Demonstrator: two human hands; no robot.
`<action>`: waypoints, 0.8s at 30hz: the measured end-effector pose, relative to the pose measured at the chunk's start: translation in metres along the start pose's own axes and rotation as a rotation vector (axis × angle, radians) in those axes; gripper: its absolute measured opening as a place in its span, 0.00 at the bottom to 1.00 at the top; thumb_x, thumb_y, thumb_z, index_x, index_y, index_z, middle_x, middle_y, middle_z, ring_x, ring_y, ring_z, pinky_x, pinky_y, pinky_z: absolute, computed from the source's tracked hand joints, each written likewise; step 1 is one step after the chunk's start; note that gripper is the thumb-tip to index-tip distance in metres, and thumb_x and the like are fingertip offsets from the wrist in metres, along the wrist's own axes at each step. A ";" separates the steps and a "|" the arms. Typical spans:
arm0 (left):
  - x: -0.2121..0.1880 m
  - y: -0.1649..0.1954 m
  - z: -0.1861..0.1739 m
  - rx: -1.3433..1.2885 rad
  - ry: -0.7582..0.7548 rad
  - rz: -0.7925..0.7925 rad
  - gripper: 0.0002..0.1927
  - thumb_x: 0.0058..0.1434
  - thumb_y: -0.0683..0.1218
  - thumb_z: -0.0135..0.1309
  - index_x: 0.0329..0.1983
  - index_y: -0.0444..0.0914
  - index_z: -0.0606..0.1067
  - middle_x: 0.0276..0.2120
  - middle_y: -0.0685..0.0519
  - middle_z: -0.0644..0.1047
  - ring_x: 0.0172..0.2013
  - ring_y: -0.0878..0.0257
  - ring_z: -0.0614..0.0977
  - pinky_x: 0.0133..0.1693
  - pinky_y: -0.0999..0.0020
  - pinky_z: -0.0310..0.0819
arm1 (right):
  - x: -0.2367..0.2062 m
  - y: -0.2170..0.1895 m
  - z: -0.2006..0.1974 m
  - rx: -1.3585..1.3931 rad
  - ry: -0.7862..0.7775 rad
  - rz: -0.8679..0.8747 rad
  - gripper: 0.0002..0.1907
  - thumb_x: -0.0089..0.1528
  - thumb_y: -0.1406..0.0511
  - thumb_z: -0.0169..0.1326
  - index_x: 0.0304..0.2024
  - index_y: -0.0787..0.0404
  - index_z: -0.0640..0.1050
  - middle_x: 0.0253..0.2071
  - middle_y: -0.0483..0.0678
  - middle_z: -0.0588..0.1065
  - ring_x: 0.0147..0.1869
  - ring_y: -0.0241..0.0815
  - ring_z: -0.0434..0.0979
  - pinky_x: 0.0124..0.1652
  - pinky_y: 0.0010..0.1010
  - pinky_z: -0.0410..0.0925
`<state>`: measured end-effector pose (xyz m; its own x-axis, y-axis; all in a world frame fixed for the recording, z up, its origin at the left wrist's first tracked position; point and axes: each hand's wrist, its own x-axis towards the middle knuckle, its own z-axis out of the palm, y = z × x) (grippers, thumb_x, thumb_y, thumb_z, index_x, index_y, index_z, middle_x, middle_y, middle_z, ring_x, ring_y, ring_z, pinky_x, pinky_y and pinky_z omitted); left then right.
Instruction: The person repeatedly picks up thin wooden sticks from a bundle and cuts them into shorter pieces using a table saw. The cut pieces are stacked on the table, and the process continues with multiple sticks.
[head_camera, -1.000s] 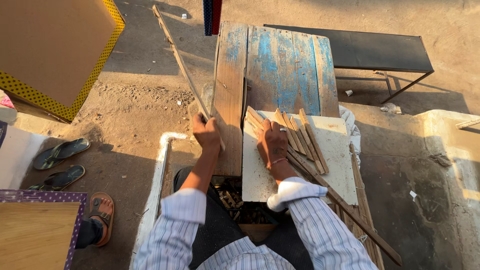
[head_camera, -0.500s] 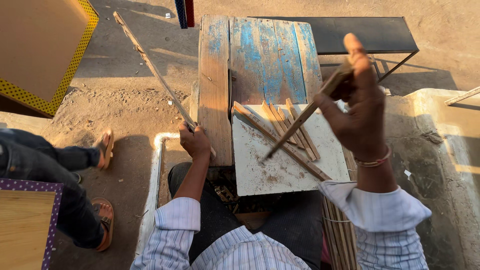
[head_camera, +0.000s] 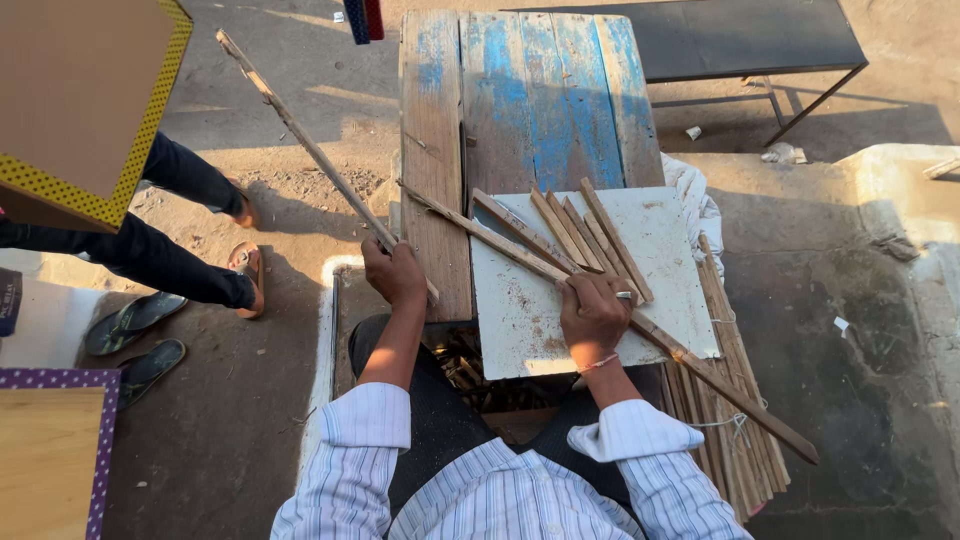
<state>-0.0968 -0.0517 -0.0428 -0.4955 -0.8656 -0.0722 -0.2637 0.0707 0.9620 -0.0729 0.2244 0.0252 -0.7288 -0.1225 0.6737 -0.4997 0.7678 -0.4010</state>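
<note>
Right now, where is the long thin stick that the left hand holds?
In the head view, the long thin stick runs from the left hand up and left over the sandy ground, beside the blue wooden bench.
</note>
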 end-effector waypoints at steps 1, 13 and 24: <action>-0.001 -0.001 0.001 0.016 0.025 0.042 0.16 0.58 0.42 0.55 0.49 0.32 0.71 0.33 0.43 0.77 0.32 0.50 0.81 0.36 0.50 0.72 | 0.001 0.002 0.002 -0.039 -0.011 0.003 0.05 0.58 0.67 0.66 0.31 0.59 0.82 0.36 0.46 0.80 0.41 0.47 0.79 0.46 0.39 0.69; -0.004 0.002 0.000 -0.024 0.040 0.016 0.15 0.57 0.38 0.58 0.47 0.33 0.71 0.37 0.46 0.80 0.35 0.55 0.83 0.40 0.61 0.77 | 0.053 -0.034 0.080 -0.087 -0.250 -0.039 0.29 0.55 0.57 0.66 0.53 0.67 0.75 0.47 0.57 0.73 0.48 0.58 0.78 0.48 0.47 0.66; -0.003 -0.008 0.000 -0.100 -0.037 0.084 0.15 0.63 0.37 0.56 0.52 0.31 0.71 0.43 0.46 0.80 0.41 0.58 0.83 0.44 0.65 0.79 | 0.049 -0.021 0.108 -0.145 -0.327 0.081 0.18 0.56 0.56 0.65 0.40 0.62 0.78 0.38 0.52 0.73 0.39 0.53 0.78 0.43 0.43 0.69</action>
<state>-0.0930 -0.0494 -0.0505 -0.5427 -0.8399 0.0022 -0.1372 0.0912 0.9863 -0.1490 0.1345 -0.0010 -0.8863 -0.2339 0.3998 -0.3795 0.8617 -0.3370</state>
